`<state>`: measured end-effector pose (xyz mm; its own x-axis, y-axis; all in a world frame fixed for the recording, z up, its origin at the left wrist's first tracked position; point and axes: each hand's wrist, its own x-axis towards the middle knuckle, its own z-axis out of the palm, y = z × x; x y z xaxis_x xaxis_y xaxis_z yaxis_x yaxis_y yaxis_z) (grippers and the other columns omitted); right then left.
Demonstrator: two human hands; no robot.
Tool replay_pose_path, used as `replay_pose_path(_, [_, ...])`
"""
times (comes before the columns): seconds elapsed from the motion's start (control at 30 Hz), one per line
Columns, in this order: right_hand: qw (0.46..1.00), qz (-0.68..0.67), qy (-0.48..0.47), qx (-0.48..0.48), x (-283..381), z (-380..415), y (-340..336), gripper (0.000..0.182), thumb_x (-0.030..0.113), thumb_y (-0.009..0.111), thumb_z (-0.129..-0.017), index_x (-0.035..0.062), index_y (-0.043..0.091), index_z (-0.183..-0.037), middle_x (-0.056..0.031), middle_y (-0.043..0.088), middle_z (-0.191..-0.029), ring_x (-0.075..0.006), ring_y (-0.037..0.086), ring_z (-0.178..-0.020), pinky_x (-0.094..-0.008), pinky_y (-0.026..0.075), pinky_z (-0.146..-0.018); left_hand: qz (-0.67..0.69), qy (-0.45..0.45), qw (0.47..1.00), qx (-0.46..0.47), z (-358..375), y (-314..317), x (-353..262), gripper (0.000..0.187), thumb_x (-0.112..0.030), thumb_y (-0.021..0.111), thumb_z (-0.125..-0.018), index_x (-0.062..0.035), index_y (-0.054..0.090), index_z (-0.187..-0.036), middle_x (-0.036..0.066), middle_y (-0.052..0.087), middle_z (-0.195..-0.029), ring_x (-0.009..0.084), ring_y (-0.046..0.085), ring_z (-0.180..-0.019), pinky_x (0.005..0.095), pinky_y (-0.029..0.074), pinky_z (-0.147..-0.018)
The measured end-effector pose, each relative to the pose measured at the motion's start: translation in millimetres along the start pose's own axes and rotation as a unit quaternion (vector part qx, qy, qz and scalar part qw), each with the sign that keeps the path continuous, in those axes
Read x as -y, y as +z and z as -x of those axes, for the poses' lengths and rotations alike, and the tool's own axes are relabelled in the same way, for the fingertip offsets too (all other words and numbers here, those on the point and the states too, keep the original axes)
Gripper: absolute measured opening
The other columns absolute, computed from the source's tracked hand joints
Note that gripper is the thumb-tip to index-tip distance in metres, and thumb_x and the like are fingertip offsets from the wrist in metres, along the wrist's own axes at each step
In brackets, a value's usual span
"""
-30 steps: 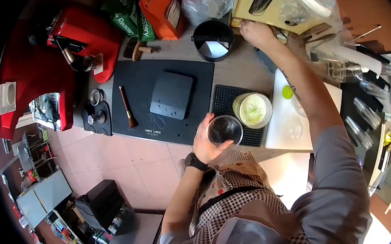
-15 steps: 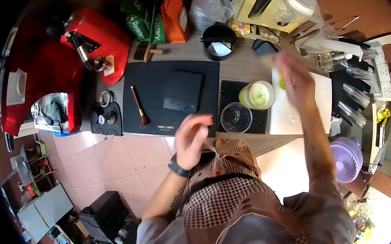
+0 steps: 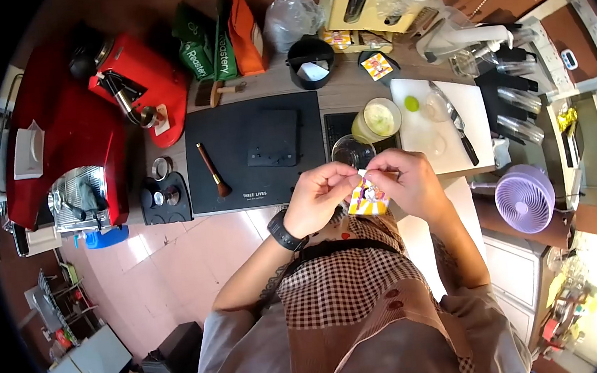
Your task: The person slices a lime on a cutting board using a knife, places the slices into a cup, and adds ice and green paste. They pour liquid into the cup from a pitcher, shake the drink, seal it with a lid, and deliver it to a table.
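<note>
My left hand [image 3: 321,197] and my right hand [image 3: 410,180] meet in front of my apron, in front of the counter edge. Both pinch the top edge of a small yellow-and-white printed square [image 3: 369,198], its rays and cartoon figure facing up. Just beyond the fingers stands a clear plastic cup [image 3: 353,150], partly covered by them. Behind it, a cup of pale green frothy drink [image 3: 376,121] is on a black grid mat [image 3: 339,125]. A similar printed square [image 3: 377,66] lies on a small black holder farther back.
A white cutting board [image 3: 452,155] at right carries a knife [image 3: 458,124] and a lime piece [image 3: 412,103]. Left of the cups, a black mat [image 3: 241,184] holds a brush [image 3: 213,169]. A red espresso machine [image 3: 61,154] and grinder [image 3: 141,86] stand farther left.
My right hand has come back from over the cutting board to meet my left hand, which moved right. A printed square is now between them. The view has shifted slightly.
</note>
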<state>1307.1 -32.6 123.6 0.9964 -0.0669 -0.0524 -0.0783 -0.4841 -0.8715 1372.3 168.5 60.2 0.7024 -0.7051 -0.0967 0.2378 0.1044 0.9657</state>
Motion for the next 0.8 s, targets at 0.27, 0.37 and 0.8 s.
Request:
replay_pose_path(0.27, [0.992,-0.058,0.047,0.100,19,1,-10,0.012,0.008,0.072,-0.090,-0.0025,0.070,-0.094,-0.0077,0.071,-0.080,-0.0111,0.065,-0.072,-0.0272,0.053,-0.068,0.004,-0.003,0.997,0.082,6,-10,-19,0.018,-0.012,0.065,-0.101,0.0035,0.072,-0.109,0.007,0.075,-0.089,0.0102,0.070,-0.080,0.0255,0.058,-0.074])
replay_pose_path(0.37, [0.986,-0.078,0.069,0.132,24,-1,-12,0.011,0.008,0.072,-0.090,-0.0023,0.070,-0.094,-0.0073,0.070,-0.079,-0.0108,0.065,-0.072,-0.0269,0.052,-0.067,0.019,-0.008,0.995,0.097,8,-13,-27,0.019,-0.012,0.066,-0.101,0.0033,0.073,-0.110,0.007,0.075,-0.089,0.0106,0.070,-0.081,0.0254,0.057,-0.075])
replay_pose_path(0.8, [0.968,-0.151,0.050,0.196,13,-8,-20,0.009,0.007,0.070,-0.092,-0.0014,0.068,-0.093,-0.0022,0.068,-0.076,-0.0051,0.060,-0.070,-0.0236,0.048,-0.063,0.068,-0.033,0.994,0.085,8,-7,-37,0.016,-0.008,0.071,-0.097,0.0052,0.074,-0.105,0.009,0.075,-0.090,0.0108,0.070,-0.079,0.0246,0.058,-0.074])
